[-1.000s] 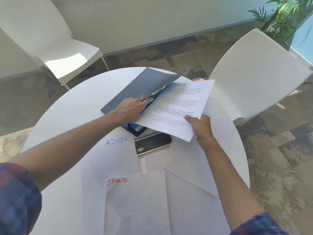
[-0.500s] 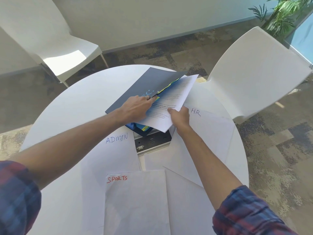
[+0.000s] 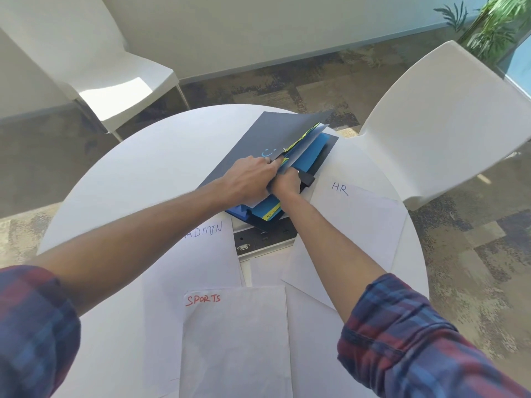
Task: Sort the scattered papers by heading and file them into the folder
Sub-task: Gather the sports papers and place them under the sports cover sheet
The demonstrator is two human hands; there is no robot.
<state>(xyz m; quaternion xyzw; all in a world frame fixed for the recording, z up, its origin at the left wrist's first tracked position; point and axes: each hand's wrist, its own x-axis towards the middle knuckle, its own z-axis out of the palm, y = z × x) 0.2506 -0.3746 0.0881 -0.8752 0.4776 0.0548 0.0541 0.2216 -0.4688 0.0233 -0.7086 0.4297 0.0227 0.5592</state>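
A dark navy expanding folder with blue dividers and yellow tabs lies at the far middle of the round white table. My left hand holds its cover and front dividers lifted. My right hand grips the near edge of a white sheet, which sits almost wholly inside a pocket, only its far corner showing. Three sheets lie on the table: one headed ADMIN, one headed HR and one headed SPORTS.
A black power and port box is set into the table's centre, just near the folder. White chairs stand at the far left and far right. A potted plant is at the top right.
My right hand has pushed the printed sheet leftward and down into the folder pocket, uncovering the HR sheet. My left hand kept the cover lifted.
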